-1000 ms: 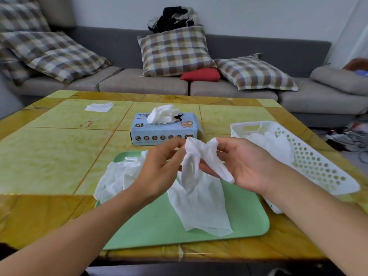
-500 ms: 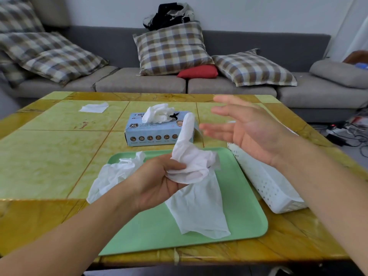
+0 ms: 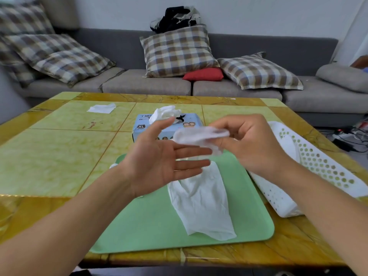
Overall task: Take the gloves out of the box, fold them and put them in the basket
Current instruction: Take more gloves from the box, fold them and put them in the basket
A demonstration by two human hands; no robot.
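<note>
Right hand: our right hand (image 3: 247, 144) is up over the tray, fingers curled round a bunched-up white glove (image 3: 201, 136), pinching it at its right end.
Left hand: our left hand (image 3: 159, 162) is palm-up with the fingers straight and a bit spread, nothing gripped. The fingertips sit just under the bunched glove; whether they touch it we can't tell.
Held glove: a bit blurry, so we can't say how neatly it's folded.
Flat glove: a second white glove (image 3: 203, 204) lies flat on the green tray (image 3: 151, 228), cuff end toward us, partly under our left fingers.
Box: the blue glove box (image 3: 189, 124) sits just behind the tray with a tuft of white gloves (image 3: 165, 113) poking out of the top.
Basket: the white holey basket (image 3: 326, 168) sits right of the tray, touching or almost touching its edge, with something white inside.
Table: yellow-green tiled table (image 3: 59, 156), with a white tissue (image 3: 101, 108) lying at the far left.
Background: grey sofa (image 3: 147, 86) with checked cushions and one red one.
</note>
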